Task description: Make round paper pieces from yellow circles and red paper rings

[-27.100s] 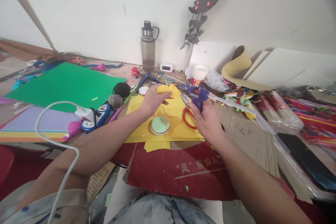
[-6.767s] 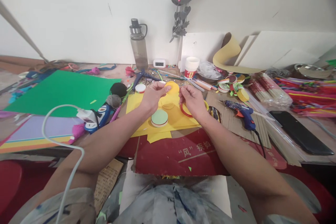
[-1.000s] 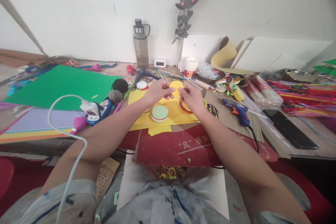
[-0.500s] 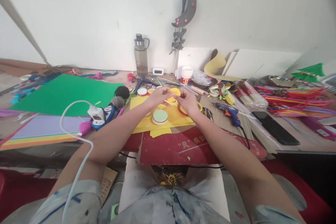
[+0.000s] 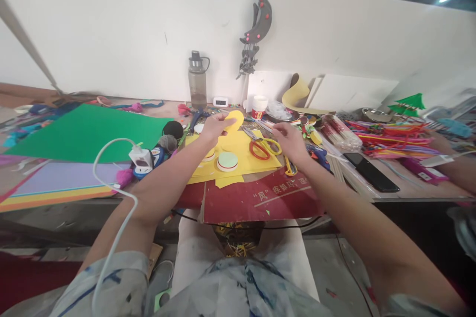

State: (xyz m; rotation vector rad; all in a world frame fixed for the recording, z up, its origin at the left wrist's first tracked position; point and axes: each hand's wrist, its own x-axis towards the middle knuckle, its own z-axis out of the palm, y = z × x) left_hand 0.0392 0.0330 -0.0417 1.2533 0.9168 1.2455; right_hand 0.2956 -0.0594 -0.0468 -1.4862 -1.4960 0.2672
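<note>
My left hand [image 5: 214, 126] pinches a yellow paper disc [image 5: 235, 120] and holds it up over the yellow sheet [image 5: 245, 157]. My right hand [image 5: 290, 139] has left the disc and hovers to the right, fingers curled, just beside the red and yellow scissors [image 5: 263, 147]; nothing shows in it. A round lid with a pale green top [image 5: 227, 161] lies on the yellow sheet below my left hand. The blue glue gun [image 5: 317, 154] lies right of my right hand, partly hidden by my wrist.
A green sheet [image 5: 85, 131] and stacked coloured paper [image 5: 55, 183] lie at left, with a white plug and cable [image 5: 141, 159]. A water bottle [image 5: 196, 81], paper cup [image 5: 258, 106], black phone [image 5: 371, 172] and coloured sticks [image 5: 394, 138] crowd the back and right. Another person's arm [image 5: 455, 163] shows at far right.
My right hand has let go of the disc and moved right, past the scissors. My left hand keeps the disc, raised a little. The view has tilted up and pulled back.
</note>
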